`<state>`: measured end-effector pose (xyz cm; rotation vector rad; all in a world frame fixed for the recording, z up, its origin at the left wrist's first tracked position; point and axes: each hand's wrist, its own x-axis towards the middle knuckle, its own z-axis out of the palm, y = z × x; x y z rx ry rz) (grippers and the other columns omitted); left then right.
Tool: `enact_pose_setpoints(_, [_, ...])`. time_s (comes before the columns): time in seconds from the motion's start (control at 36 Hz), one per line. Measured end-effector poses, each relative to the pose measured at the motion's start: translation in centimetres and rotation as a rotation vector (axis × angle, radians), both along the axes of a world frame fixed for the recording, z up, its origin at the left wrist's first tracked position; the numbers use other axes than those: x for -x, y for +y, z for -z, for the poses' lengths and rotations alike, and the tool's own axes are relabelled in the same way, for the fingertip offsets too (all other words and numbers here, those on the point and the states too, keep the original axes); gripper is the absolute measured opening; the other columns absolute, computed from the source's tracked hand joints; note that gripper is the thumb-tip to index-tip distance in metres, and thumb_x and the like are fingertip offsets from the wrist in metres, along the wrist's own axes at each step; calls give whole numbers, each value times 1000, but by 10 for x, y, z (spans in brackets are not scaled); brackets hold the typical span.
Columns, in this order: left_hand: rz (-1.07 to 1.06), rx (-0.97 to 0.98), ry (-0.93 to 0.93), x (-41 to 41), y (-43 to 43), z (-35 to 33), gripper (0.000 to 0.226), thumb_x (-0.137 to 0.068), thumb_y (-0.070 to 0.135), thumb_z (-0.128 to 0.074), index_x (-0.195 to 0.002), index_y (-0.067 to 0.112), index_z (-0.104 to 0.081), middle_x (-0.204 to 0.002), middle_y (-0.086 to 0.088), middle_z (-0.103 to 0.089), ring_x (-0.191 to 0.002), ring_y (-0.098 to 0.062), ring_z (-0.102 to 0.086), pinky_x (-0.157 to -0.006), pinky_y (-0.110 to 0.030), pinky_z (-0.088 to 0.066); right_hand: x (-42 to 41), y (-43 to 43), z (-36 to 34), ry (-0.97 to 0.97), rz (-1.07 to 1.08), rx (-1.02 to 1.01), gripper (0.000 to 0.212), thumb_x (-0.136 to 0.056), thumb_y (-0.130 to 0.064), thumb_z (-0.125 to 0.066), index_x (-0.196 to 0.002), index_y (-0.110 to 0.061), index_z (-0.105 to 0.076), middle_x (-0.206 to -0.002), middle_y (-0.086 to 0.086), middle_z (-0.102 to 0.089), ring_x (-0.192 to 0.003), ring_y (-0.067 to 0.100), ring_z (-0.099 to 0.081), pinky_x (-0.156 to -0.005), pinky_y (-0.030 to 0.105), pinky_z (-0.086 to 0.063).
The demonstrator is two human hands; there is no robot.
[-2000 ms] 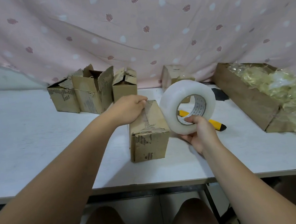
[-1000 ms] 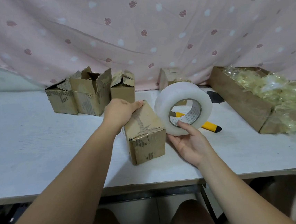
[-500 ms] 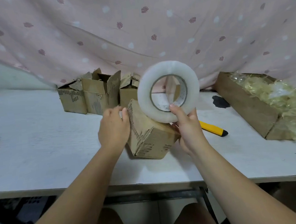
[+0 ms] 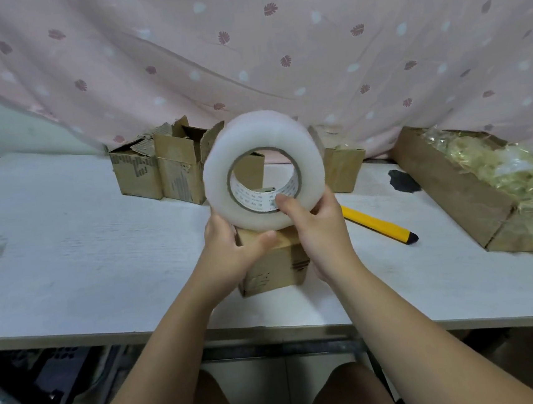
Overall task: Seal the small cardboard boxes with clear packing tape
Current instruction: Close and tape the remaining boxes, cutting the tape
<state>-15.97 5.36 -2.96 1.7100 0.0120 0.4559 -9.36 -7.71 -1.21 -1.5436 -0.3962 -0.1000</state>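
White table (image 4: 70, 269) under a pink curtain (image 4: 277, 54), seen from a seated position, knees below the near edge.

Nearest on it, centred: closed box (image 4: 274, 266), set flat just within reach, likely so that the top seam faces up for taping.

Directly above, touching or almost touching the box top (contact hidden by the hands): roll (image 4: 224, 180) of clear tape, stood on edge with the core facing the viewer.

Left hand (image 4: 231, 251) cupped round the lower left rim, fingers behind, thumb stretched forward beneath the roll over the box top. Right hand (image 4: 320, 229) clamped on the lower right, thumb hooked inside the core, fingers wrapped behind. Two-handed hold probably for turning the roll to find the free end. No loose end visible, and no fresh strip on this box as far as can be told.

Right of the hands, apart from the box: yellow knife (image 4: 374, 224) lying flat, dark tip toward the near right, handy for cutting the strip.

Farther right: long carton (image 4: 445, 184) heaped with crumpled clear film.

Along the far edge, left of the roll: open boxes (image 4: 158, 170), flaps up, side by side, seemingly awaiting sealing. Right of the roll: lone box (image 4: 343, 168), flaps down.
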Motion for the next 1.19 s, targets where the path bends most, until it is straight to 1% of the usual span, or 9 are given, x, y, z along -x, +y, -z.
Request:
enact_pose_setpoints(0.11, [-133, -66, -12, 4, -3, 7, 52, -70, 45, -57, -118, 43, -38, -118, 20, -44, -113, 11, -38, -98, -17, -34, -6, -2, -7, -29, -29, 45, 24, -67, -36, -78, -86, -28, -66, -76, -20, -70, -72, -6, -65, -60, 10, -46])
enact_pose_setpoints(0.17, [-221, -182, 18, 4, -4, 9, 64, -68, 52, -48, -127, 29, -40, -117, 16, -41, -114, 4, -30, -105, -30, -28, -11, -6, -9, -14, -37, 37, 16, -68, -31, -78, -81, -33, -68, -73, -20, -70, -71, -4, -65, -60, 12, -47])
enact_pose_setpoints(0.25, [-275, -324, 54, 3, -5, 8, 67, -73, 46, -40, -135, 22, -36, -128, 9, -38, -122, -2, -25, -113, -50, -17, -21, -12, -9, 60, -54, -8, 18, -74, -24, -74, -72, -41, -70, -71, -17, -69, -75, 3, -68, -71, 30, -57])
enact_pose_setpoints(0.36, [-248, -371, 87, 3, -4, 8, 74, -76, 45, -34, -146, 22, -28, -145, 3, -35, -136, -12, -20, -113, -52, -16, -24, -16, -10, 126, -31, -76, 10, -78, -16, -72, -80, -24, -66, -70, -8, -67, -70, 7, -68, -61, 25, -56])
enact_pose_setpoints(0.44, [-256, -398, 112, 2, -1, 9, 75, -75, 46, -32, -147, 24, -26, -146, 3, -35, -137, -13, -19, -114, -53, -13, -23, -14, -12, 102, -14, -59, 11, -82, -13, -69, -82, -23, -65, -68, -10, -67, -68, 6, -69, -58, 23, -55])
enact_pose_setpoints(0.58, [-234, -449, 164, 3, -1, 12, 82, -77, 47, -29, -151, 41, 5, -144, 13, -30, -131, 7, -9, -113, -47, 17, -22, -14, -13, 107, 78, -56, 10, -69, -28, -64, -79, -25, -63, -73, -3, -64, -77, 18, -65, -75, 48, -60])
enact_pose_setpoints(0.78, [-231, -456, 143, 3, -1, 12, 81, -76, 46, -30, -152, 40, -1, -117, 48, -25, -117, 8, -14, -113, -47, 19, -25, -23, -17, 138, 182, -142, 6, -89, -17, -60, -86, -22, -62, -78, -2, -61, -74, 14, -62, -73, 50, -60])
enact_pose_setpoints(1.03, [-243, -469, 135, 1, 0, 17, 80, -75, 48, -27, -151, 39, -5, -109, 56, -22, -108, 6, -16, -113, -48, 15, -40, -54, -11, 108, 283, -48, 16, -89, -20, -57, -86, -35, -62, -78, -12, -65, -85, 17, -63, -82, 58, -56])
enact_pose_setpoints(1.19, [-246, -480, 138, 0, 1, 18, 80, -73, 49, -25, -151, 41, -6, -111, 57, -20, -110, 6, -15, -114, -49, 14, -42, -55, -13, 101, 275, -18, 15, -86, -20, -56, -86, -34, -62, -82, -7, -65, -85, 19, -61, -83, 59, -55])
